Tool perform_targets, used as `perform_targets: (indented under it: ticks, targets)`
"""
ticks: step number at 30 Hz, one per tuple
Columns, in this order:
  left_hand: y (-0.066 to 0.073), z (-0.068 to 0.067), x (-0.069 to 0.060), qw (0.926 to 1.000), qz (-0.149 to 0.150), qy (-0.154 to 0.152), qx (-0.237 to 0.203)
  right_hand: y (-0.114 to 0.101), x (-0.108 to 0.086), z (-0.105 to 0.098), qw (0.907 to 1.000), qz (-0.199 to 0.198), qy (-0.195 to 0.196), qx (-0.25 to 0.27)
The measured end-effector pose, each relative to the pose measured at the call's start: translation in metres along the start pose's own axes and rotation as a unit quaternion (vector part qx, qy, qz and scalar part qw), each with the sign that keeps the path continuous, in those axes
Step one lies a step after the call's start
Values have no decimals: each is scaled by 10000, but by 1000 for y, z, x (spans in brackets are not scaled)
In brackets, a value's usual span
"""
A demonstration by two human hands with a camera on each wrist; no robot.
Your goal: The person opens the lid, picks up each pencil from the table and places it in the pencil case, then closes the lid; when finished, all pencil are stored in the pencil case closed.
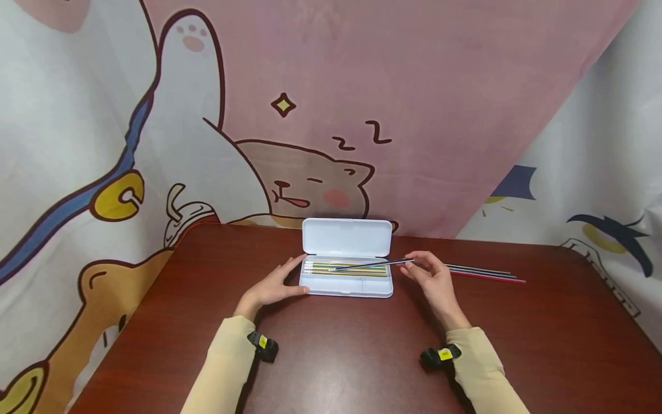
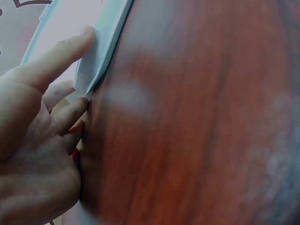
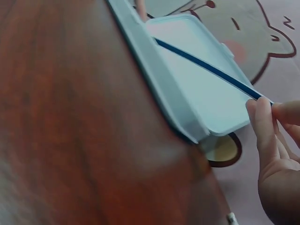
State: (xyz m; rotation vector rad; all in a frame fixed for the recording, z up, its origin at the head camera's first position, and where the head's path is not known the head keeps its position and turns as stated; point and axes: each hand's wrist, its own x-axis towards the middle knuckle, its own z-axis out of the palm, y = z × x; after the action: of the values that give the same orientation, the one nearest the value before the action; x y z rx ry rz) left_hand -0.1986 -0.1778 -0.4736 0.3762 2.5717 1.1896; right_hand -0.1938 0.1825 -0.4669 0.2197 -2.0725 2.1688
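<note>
A white pencil case [image 1: 341, 286] lies with its lid raised on the table. Several striped pencils [image 1: 362, 272] rest in its rear compartment. My left hand [image 1: 274, 286] is at the case's left end, fingers fairly straight, with the thumb touching the front corner and the fingertips by the rear corner. Between thumb and fingertips, my right hand [image 1: 431, 282] pinches a dark blue pencil [image 3: 211, 68] near its right end. That pencil slants over the case, its left end above the pencils inside. The case's inside is hidden in both wrist views.
To the right of the right hand, several loose pencils [image 1: 486, 272], dark ones and a red one, lie on the brown wooden table [image 1: 341, 356]. Behind the table hangs a cartoon-printed cloth [image 1: 414, 115]. The raised lid [image 1: 346, 237] stands near the table's back edge.
</note>
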Motion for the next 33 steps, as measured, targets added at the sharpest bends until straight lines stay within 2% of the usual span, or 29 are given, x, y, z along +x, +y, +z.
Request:
perform_targets:
  ticks: [7,12,17,21,27,33]
  targets:
    - [-1,1,0,10000,75,17,-6,11,1,17,9976,153,-427,-526]
    - [-2,1,0,10000,63,23,-19,14,5,26,9928,108,-375,-1131]
    - [-1,0,0,10000,43,3,8,13,9,27,9778,-62,-15,-2096]
    - [0,-2,-1,9999,149,8,43,12,11,27,9639,-269,23,-2650]
    - [-2,-2,0,9997,222,0,87,13,12,30,9553,-395,-470,-2892]
    - [-2,-2,0,9996,275,-25,113,15,16,31,9500,-472,-671,-3013]
